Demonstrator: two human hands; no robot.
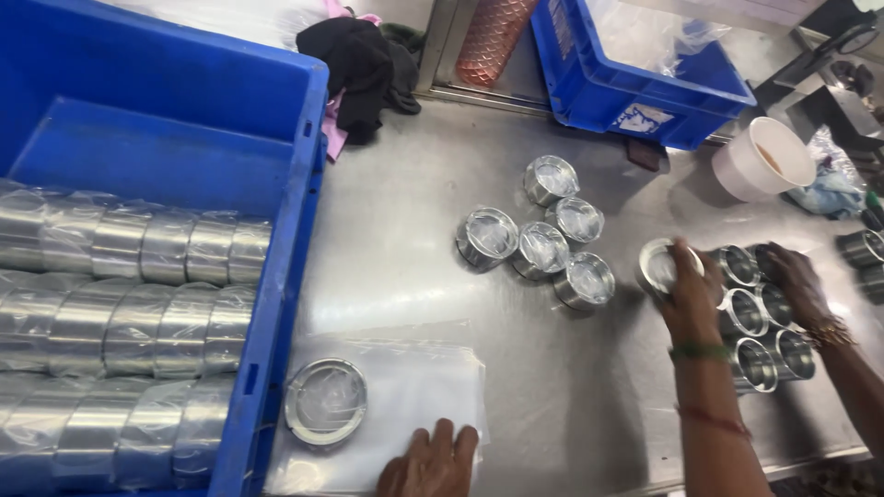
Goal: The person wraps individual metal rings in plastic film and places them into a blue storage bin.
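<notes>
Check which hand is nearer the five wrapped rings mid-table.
Left. Left hand, gripping a ring, is just right of the wrapped rings; right hand lies farther right, on the bare rings.

A large blue crate (276, 147) stands at the left on the steel worktop (405, 239), and inside it lie rows of shiny metal cylinders (129, 304) wrapped in clear plastic. At the far edge there is a dark cloth (364, 64) over something pink, a copper-coloured ribbed cylinder (493, 37) and a second blue crate (626, 92) with a clear plastic bag inside. A white cup (762, 158) stands at the right, near a crumpled pale blue plastic piece (833, 193), and five wrapped metal cups (543, 230) sit together in the middle of the worktop.
</notes>
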